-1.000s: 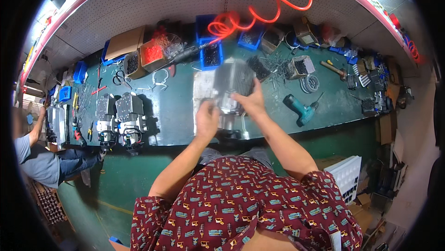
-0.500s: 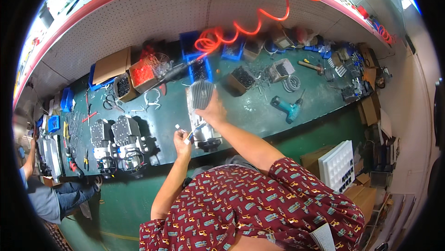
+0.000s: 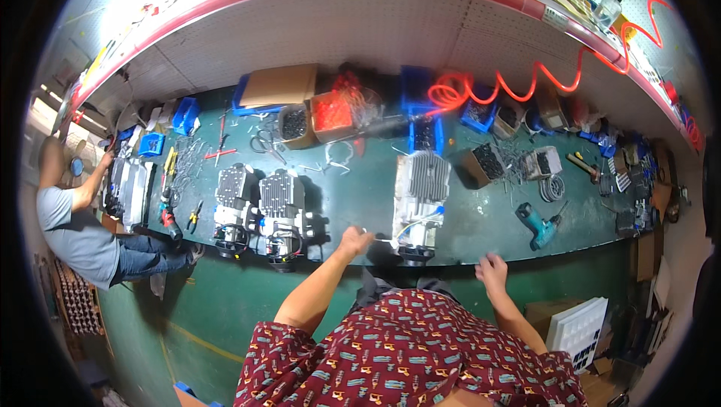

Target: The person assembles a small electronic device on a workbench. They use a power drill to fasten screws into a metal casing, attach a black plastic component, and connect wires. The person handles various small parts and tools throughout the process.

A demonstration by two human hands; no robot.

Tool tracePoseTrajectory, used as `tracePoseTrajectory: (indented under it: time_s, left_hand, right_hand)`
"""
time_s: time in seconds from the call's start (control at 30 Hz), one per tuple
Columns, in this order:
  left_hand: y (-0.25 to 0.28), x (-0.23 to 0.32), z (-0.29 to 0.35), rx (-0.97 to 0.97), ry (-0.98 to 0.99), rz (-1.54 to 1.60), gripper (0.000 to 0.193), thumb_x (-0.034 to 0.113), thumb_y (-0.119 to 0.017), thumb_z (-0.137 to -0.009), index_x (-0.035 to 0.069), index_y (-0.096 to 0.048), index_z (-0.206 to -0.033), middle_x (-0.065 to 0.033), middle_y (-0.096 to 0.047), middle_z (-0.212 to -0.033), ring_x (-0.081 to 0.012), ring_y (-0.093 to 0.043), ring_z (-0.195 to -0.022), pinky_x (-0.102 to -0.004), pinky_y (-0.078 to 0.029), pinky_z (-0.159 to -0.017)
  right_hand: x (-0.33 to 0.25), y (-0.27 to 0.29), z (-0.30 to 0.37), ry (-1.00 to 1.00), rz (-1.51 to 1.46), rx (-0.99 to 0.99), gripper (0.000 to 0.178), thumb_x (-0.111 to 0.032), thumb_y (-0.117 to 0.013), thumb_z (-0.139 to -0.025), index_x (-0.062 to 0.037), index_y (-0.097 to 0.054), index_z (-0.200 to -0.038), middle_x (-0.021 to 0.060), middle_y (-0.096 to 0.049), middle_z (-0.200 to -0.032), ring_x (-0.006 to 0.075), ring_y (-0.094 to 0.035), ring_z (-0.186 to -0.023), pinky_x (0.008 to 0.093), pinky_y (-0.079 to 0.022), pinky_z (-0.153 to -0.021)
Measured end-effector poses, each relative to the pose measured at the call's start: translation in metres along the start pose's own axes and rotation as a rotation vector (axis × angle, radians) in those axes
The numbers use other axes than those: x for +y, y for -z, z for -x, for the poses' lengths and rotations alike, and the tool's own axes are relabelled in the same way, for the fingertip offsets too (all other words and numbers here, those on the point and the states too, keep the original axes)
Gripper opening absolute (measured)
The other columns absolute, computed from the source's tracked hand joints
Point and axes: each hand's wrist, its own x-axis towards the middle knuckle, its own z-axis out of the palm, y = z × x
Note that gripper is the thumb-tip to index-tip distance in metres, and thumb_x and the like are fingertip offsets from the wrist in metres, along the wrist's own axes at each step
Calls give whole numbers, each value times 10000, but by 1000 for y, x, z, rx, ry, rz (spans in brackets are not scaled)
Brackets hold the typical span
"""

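Right hand has come off the grey finned motor unit, now hanging loosely curled and holding nothing at the green bench front edge. Left hand is pinching, apparently, a thin white wire beside the unit; fingertips are too small to read. Open bench is lying leftward.

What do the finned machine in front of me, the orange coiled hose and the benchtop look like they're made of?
Finned machine: likely cast metal, dull silver-grey, with parallel cooling ribs on its upper part. My left hand is beside it.
Orange coiled hose: probably flexible plastic, glossy and translucent, holding springy loops.
Benchtop: a smooth dark green surface with soft reflections, perhaps a rubber or painted sheet; hard to tell.
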Motion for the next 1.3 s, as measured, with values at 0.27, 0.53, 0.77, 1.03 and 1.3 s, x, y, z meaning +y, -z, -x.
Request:
tracePoseTrajectory:
  time_s: [0.27, 0.53, 0.77, 1.03, 1.3]
  left_hand:
    - [4, 23, -10, 391, -283, -2, 482, 56, -688, -809, -20, -600, -1277, -217, -704, -1167, -310, -682, -1115, -393, -534, -964]
    - [61, 145, -71, 482, -547, -206, 316, 87, -622, -811, -53, -671, -1091, -257, -701, -1062, -409, -687, -1005, -429, -544, -865]
    - [102, 252, -162, 518, -748, -43, 625, 58, -688, -824, -20, -514, -1419, -243, -629, -1321, -332, -632, -1194, -374, -491, -1013]
    - [90, 332, -189, 137, -257, 426, 797, 164, -770, -825, 68, -396, -1522, -162, -505, -1460, -295, -568, -1204, -435, -518, -880]
    - [151, 392, -142, 705, -745, 1020, 135, -79, -618, -859, -36, -626, -986, -157, -679, -984, -273, -684, -907, -382, -602, -821]
  right_hand:
    - [120, 121, 72, -256, 369, 140, 257, -53, -660, -865, 137, -649, -1037, 145, -697, -837, 221, -691, -628, 350, -572, -541]
    - [104, 111, 46, -299, 203, 21, 269, -98, -677, -894, 58, -660, -1112, 129, -711, -921, 213, -704, -695, 351, -582, -542]
    - [57, 108, -9, -285, 148, -135, 288, -126, -665, -929, 50, -616, -1152, 112, -696, -946, 228, -699, -780, 367, -593, -629]
    - [72, 163, -15, -404, 265, 0, 210, -154, -674, -902, 10, -665, -1032, 70, -663, -814, 171, -655, -706, 327, -561, -607]
    - [23, 134, -91, 114, 413, 159, 198, -143, -655, -882, 23, -711, -974, 137, -710, -816, 209, -695, -712, 349, -552, -654]
